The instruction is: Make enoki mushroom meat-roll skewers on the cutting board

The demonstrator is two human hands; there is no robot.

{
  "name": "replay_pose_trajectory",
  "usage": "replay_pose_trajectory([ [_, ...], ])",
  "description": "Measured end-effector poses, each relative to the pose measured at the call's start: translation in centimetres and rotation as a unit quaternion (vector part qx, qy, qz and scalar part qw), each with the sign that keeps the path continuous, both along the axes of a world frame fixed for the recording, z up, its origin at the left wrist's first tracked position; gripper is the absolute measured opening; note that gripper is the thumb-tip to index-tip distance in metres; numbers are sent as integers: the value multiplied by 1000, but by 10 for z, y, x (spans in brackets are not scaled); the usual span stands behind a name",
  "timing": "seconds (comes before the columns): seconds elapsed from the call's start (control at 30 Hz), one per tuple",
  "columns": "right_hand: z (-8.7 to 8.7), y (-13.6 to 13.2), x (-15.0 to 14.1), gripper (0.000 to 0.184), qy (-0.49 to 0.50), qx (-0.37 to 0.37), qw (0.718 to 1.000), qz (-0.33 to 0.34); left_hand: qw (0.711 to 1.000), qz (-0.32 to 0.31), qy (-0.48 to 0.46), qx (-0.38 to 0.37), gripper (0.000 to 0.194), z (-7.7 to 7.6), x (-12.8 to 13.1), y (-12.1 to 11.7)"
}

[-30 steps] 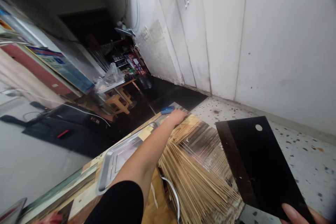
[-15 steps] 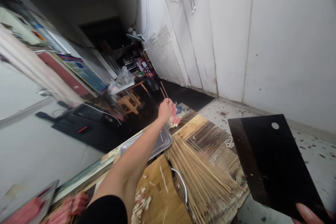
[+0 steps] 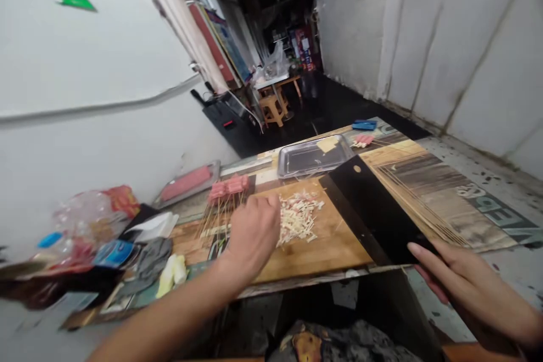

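My left hand (image 3: 253, 233) hovers over the wooden cutting board (image 3: 335, 246) with its fingers curled under; what they hold, if anything, is hidden. Just beyond it lie skewers of pink meat (image 3: 228, 186) and a pile of pale cut bits (image 3: 297, 218). My right hand (image 3: 460, 288) grips a black cleaver (image 3: 373, 218), forefinger along the blade, which slants over the board's right side. A metal tray (image 3: 297, 165) sits behind the board.
Loose bamboo skewers (image 3: 418, 203) fan out on the right of the table. A second tray with pink meat (image 3: 186, 182) stands at the left, near plastic bags (image 3: 85, 220). A blue object (image 3: 363, 124) and skewered meat (image 3: 363, 139) lie at the far end. Stools (image 3: 274, 110) stand beyond.
My left hand has drawn back from the table's far end to the cutting board. The cleaver has come down over the board. The view has swung left and down.
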State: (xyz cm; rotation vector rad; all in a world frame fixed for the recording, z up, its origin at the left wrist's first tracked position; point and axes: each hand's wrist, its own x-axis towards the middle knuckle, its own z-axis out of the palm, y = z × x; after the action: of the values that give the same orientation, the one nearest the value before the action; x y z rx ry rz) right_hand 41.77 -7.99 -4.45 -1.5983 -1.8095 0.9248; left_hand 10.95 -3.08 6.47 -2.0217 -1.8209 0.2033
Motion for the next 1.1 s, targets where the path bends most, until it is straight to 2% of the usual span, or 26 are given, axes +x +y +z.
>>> replay_pose_trajectory([
  [0.1, 30, 35, -28, 56, -17, -25, 994, 101, 999, 1, 22, -33, 20, -44, -3, -35],
  [0.17, 42, 58, -45, 55, -62, 0, 989, 137, 998, -28, 31, -37, 17, -72, -2, -51],
  [0.27, 54, 85, -72, 50, -138, 53, 963, 224, 996, -60, 58, -34, 15, -96, -2, -71],
  [0.33, 60, 93, -95, 45, -183, 79, 934, 297, 995, -65, 68, -44, 13, -100, -4, -83],
  [0.4, 64, 96, -120, 40, -225, 92, 901, 359, 995, -58, 64, -54, 11, -97, -9, -92],
  [0.5, 66, 95, -159, 36, -272, 98, 862, 417, 997, -42, 52, -47, 10, -90, -17, -101],
  [0.57, 65, 96, -178, 35, -285, 91, 849, 436, 997, -44, 42, -39, 11, -89, -20, -103],
  [0.63, 65, 100, -190, 33, -295, 71, 848, 434, 997, -56, 31, -31, 14, -90, -20, -101],
  [0.73, 66, 109, -189, 33, -311, 43, 864, 394, 997, -75, 8, -18, 18, -93, -14, -90],
  [0.83, 68, 119, -175, 36, -312, -17, 884, 348, 996, -92, -5, -14, 15, -100, 0, -68],
  [0.9, 68, 123, -163, 38, -314, -47, 886, 337, 994, -106, -14, -15, 13, -106, 11, -52],
  [1.0, 65, 124, -149, 36, -336, 19, 882, 331, 991, -132, -37, -10, 16, -115, 24, -36],
  [1.1, 58, 121, -140, 32, -330, 88, 876, 341, 985, -161, -60, -16, 20, -119, 22, -36],
])
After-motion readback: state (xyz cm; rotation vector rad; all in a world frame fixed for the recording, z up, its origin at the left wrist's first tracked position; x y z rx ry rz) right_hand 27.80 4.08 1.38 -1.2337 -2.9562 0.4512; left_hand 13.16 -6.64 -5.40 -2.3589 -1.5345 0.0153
